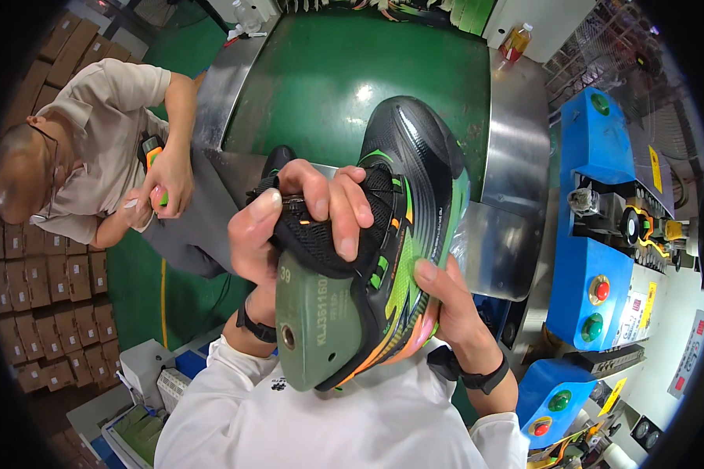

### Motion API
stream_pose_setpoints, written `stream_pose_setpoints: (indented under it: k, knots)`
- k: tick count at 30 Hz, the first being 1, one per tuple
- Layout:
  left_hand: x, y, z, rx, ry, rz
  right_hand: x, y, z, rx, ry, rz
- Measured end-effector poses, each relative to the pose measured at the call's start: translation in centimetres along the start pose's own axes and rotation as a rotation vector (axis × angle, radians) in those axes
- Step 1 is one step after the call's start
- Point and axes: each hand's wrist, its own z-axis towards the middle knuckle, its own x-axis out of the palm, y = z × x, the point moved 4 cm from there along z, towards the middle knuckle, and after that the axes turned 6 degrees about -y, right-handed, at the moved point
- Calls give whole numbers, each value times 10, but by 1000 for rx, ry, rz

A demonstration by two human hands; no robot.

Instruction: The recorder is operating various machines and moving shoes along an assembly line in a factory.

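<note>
Two bare hands had hold of one black, green and orange shoe (418, 184), which lay between them, toe pointing away. From where I stood, the left hand (252, 248) was curled over the black tongue (313, 242), gripping it above a green last (321, 328) seated in the shoe. The right hand (463, 313) clasped the shoe's side, its thumb on the upper, its other fingers mostly hidden. Beyond both hands stretched a green belt (360, 62); left of them sat a co-worker (105, 129), and blue machine housings (590, 293) stood to their right.
</note>
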Motion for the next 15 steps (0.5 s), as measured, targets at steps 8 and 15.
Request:
stream_pose_setpoints:
  k: [8, 15]
  knots:
    - [14, -14, -12, 92, 23, 2, -8, -5, -44, 115, 52, 4]
    - [19, -14, -9, 139, 155, -22, -25, -17, -49, 104, 131, -58]
